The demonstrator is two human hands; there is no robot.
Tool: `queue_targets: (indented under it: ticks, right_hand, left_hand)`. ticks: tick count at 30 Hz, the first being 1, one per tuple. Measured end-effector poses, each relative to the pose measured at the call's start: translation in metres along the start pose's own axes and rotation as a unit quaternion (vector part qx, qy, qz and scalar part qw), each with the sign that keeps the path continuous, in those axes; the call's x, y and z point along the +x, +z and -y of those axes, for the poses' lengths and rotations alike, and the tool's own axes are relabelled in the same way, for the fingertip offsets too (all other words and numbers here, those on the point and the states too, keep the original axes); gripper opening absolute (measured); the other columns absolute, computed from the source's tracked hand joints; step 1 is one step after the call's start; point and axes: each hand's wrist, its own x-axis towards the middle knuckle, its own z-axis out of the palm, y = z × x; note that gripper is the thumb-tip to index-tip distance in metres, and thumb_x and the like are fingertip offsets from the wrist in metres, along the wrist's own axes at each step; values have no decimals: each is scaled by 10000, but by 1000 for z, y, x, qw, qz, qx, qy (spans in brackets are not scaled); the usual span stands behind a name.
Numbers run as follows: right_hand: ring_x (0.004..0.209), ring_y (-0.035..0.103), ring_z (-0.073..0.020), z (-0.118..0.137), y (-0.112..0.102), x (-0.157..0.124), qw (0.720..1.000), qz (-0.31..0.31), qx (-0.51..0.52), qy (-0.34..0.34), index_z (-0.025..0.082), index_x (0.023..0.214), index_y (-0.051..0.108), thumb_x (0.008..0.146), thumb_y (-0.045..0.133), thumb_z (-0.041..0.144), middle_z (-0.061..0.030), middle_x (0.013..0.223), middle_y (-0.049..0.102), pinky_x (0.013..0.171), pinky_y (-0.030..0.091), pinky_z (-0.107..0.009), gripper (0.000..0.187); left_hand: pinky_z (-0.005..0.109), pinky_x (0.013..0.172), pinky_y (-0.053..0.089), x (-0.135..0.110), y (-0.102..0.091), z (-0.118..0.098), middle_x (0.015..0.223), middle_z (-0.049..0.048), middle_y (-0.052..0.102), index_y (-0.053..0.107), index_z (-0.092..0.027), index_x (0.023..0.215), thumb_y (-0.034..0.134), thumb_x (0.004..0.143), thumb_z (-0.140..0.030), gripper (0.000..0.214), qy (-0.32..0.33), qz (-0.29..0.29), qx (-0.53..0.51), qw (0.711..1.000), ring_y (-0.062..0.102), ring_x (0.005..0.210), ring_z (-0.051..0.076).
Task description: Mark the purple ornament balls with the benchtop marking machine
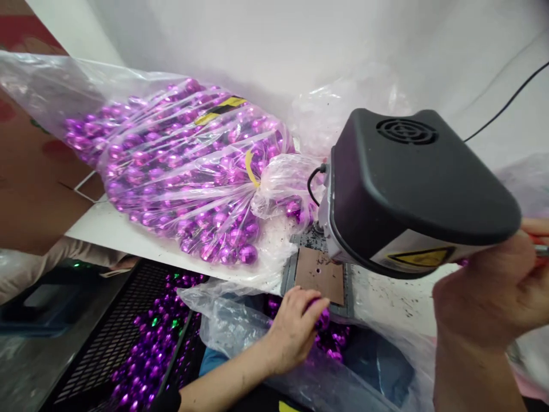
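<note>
My left hand (295, 326) is curled shut around shiny purple balls (322, 320) at the front edge of a small brown pad (319, 274) under a black and grey machine head (412, 189). My right hand (489, 297) is raised at the right, fingers closed near a thin red-handled tool (541, 247) that is mostly out of frame. More purple balls (334, 343) lie in an open clear bag below my left hand.
A large clear bag of purple balls (180, 171), tied with yellow tape, lies on the white table (111, 229). A black mesh crate (141, 343) holds more purple balls at lower left. A black cable (506, 106) runs at upper right. Brown cardboard (30, 171) stands left.
</note>
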Motion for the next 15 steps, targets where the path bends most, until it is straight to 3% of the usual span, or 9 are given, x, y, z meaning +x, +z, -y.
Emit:
queue_targets:
  ticks: [2, 4, 7, 10, 15]
  right_hand:
    - [577, 419, -17, -5, 3, 4, 1000, 5, 4, 23, 103, 815, 641, 919, 499, 492, 9, 597, 466, 567, 283, -215, 427]
    - [584, 400, -23, -11, 6, 12, 998, 30, 2, 55, 108, 795, 632, 890, 534, 504, 12, 600, 453, 577, 277, -225, 419]
    - [587, 366, -26, -20, 12, 24, 993, 78, 0, 94, 115, 771, 625, 868, 547, 517, 17, 607, 437, 591, 279, -237, 421]
    - [583, 371, -31, -24, 16, 28, 990, 77, 16, 119, 122, 752, 618, 854, 536, 566, 18, 595, 443, 579, 287, -233, 463]
    - [523, 363, -31, -18, 19, 24, 988, 66, 25, 135, 126, 692, 585, 802, 587, 546, 23, 539, 439, 510, 287, -207, 434]
  left_hand:
    - [616, 1185, 272, -10, -1, -6, 1476, 178, 427, 164, -269, 1556, 633, 883, -324, 821, 21, 34, 21, 999, 396, 1401, 333]
    - [633, 1187, 260, -12, -11, -6, 1525, 198, 371, 104, -248, 1575, 662, 860, -492, 939, 38, 33, 14, 999, 342, 1439, 352]
    - [558, 1144, 373, 0, -44, 14, 1497, 173, 420, 238, -267, 1543, 598, 916, -485, 754, 4, -68, 14, 998, 397, 1407, 315]
    - [491, 1067, 455, 25, -100, 53, 1323, 111, 585, 508, -283, 1349, 507, 986, -359, 371, -51, -225, 55, 971, 536, 1266, 258]
    - [410, 982, 484, 102, -217, 107, 1167, 106, 668, 602, -193, 1206, 432, 1011, -409, 337, -72, -402, 143, 901, 610, 1099, 227]
